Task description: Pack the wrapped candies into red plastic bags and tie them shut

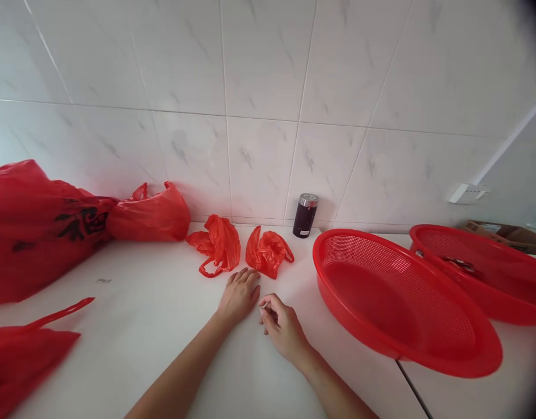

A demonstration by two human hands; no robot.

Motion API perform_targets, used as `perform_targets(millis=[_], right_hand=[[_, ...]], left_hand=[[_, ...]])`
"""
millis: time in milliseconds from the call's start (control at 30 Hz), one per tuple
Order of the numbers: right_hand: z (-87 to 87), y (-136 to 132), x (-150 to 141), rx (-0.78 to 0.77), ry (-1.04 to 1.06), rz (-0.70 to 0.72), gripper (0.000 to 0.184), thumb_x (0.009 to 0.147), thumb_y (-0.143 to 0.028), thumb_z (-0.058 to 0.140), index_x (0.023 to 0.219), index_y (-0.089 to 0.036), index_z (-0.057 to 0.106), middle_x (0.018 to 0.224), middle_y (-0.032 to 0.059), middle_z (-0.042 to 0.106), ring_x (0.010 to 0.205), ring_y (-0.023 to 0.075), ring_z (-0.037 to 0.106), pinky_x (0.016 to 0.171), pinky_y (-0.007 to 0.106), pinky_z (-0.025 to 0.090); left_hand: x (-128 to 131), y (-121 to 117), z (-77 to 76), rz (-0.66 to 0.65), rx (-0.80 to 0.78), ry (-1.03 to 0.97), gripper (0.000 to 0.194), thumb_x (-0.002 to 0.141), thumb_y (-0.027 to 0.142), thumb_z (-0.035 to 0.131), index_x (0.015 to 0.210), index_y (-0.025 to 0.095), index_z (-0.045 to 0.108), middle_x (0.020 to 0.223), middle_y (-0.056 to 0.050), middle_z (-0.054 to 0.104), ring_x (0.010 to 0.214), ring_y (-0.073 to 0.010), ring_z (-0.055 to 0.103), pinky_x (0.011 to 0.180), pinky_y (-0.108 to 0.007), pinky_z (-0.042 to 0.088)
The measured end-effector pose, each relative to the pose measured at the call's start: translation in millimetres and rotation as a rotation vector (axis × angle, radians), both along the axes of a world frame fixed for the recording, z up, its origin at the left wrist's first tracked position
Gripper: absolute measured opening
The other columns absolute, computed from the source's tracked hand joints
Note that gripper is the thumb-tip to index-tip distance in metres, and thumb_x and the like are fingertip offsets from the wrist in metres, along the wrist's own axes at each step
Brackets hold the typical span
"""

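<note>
My left hand point(239, 295) lies palm down on the white table point(132, 337), its fingers stretched out. Its fingertips are close to a crumpled red plastic bag point(270, 254). My right hand point(284, 327) is just to the right, with thumb and fingers curled together in a loose pinch. Whatever may be between those fingers is too small or hidden to make out. A second crumpled red plastic bag point(222, 244) lies beyond my left hand, one handle loop toward me.
At right stand a red plastic colander basket point(368, 302) and another red basket point(507, 279) with small items. A dark tumbler point(305, 216) stands by the tiled wall point(268, 163). Filled red bags point(149, 215) sit back left, and a red bag point(27, 361) lies front left.
</note>
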State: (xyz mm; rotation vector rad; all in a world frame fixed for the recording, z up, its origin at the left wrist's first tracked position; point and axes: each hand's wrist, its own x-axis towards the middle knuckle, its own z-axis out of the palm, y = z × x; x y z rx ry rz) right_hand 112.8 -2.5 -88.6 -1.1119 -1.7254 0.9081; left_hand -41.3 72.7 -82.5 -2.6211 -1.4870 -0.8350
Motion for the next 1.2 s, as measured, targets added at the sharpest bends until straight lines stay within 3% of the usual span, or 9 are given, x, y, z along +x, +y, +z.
perform_targets(millis=[233, 433, 533, 667, 767, 867, 967, 1100, 1200], right_hand=[[7.6, 20, 26, 0.346, -0.120, -0.457, 0.026, 0.095, -0.028, 0.042, 0.118, -0.023, 0.051, 0.116, 0.0090, 0.058, 0.107, 0.0216, 0.055, 0.091, 0.037, 0.047], [10.0, 71, 25, 0.482, -0.602, -0.400, 0.064, 0.084, -0.017, 0.056, 0.144, -0.028, 0.037, 0.151, 0.0082, 0.026, 0.137, 0.0302, 0.026, 0.106, 0.048, 0.036], [11.0, 89, 17, 0.403, -0.620, -0.391, 0.062, 0.080, -0.014, 0.061, 0.139, -0.025, 0.045, 0.139, 0.0114, 0.045, 0.129, 0.0332, 0.038, 0.102, 0.050, 0.037], [19.9, 81, 13, 0.327, -0.488, -0.439, 0.026, 0.087, -0.013, 0.048, 0.109, -0.019, 0.062, 0.092, 0.0084, 0.067, 0.089, 0.0251, 0.062, 0.085, 0.041, 0.046], [38.0, 57, 17, 0.259, -0.311, -0.367, 0.018, 0.095, -0.028, 0.044, 0.094, -0.021, 0.061, 0.076, 0.0016, 0.064, 0.066, 0.0181, 0.060, 0.065, 0.029, 0.047], [60.9, 34, 25, 0.073, 0.123, -0.303, 0.029, 0.093, -0.048, 0.048, 0.099, -0.021, 0.058, 0.059, -0.0033, 0.054, 0.050, 0.0147, 0.052, 0.048, 0.023, 0.038], [76.6, 21, 31, -0.016, 0.431, -0.395, 0.041, 0.089, -0.057, 0.052, 0.108, -0.020, 0.053, 0.057, -0.0039, 0.052, 0.048, 0.0138, 0.048, 0.046, 0.022, 0.035], [79.8, 9, 21, 0.052, 0.376, -0.364, 0.043, 0.089, -0.054, 0.053, 0.118, -0.022, 0.048, 0.088, 0.0036, 0.064, 0.074, 0.0173, 0.060, 0.070, 0.029, 0.048], [71.8, 0, 6, 0.140, 0.151, -0.236, 0.052, 0.082, -0.046, 0.065, 0.128, -0.028, 0.047, 0.122, 0.0052, 0.056, 0.108, 0.0217, 0.055, 0.094, 0.036, 0.043]], left_hand=[[-4, -4, 0.4, -0.040, 0.036, -0.095, 0.022, 0.089, 0.022, 0.047, 0.110, 0.022, 0.056, 0.120, -0.010, 0.054, 0.111, -0.0263, 0.054, 0.091, -0.044, 0.046], [-6, 1, -3.8, -0.031, 0.044, -0.251, 0.023, 0.090, 0.022, 0.048, 0.112, 0.023, 0.050, 0.123, -0.009, 0.049, 0.112, -0.0252, 0.054, 0.090, -0.043, 0.049], [-7, 1, -3.2, -0.005, 0.065, -0.272, 0.033, 0.088, 0.021, 0.050, 0.121, 0.023, 0.045, 0.128, -0.011, 0.047, 0.118, -0.0257, 0.050, 0.093, -0.044, 0.048], [-5, -4, 3.4, -0.032, 0.061, -0.236, 0.072, 0.077, 0.021, 0.065, 0.140, 0.031, 0.033, 0.152, -0.010, 0.027, 0.138, -0.0318, 0.031, 0.104, -0.053, 0.038], [0, -12, 12.2, -0.112, 0.072, -0.202, 0.058, 0.076, 0.021, 0.066, 0.131, 0.032, 0.049, 0.155, -0.007, 0.027, 0.143, -0.0345, 0.020, 0.111, -0.058, 0.024], [3, -22, 22.5, -0.212, -0.191, -0.474, 0.014, 0.083, 0.029, 0.059, 0.093, 0.023, 0.067, 0.123, -0.008, 0.062, 0.128, -0.0316, 0.044, 0.106, -0.048, 0.035], [0, -26, 33.9, -0.190, -0.477, -0.739, 0.035, 0.090, 0.045, 0.046, 0.074, 0.019, 0.061, 0.074, -0.005, 0.067, 0.083, -0.0248, 0.065, 0.074, -0.035, 0.052], [-13, -25, 52.8, -0.016, -0.781, -1.176, 0.037, 0.084, 0.053, 0.055, 0.082, 0.016, 0.062, 0.074, -0.005, 0.068, 0.066, -0.0197, 0.066, 0.061, -0.030, 0.052], [-18, -29, 65.0, 0.031, -1.026, -1.469, 0.032, 0.078, 0.044, 0.067, 0.093, 0.016, 0.064, 0.081, -0.007, 0.071, 0.070, -0.0206, 0.069, 0.067, -0.031, 0.055]])
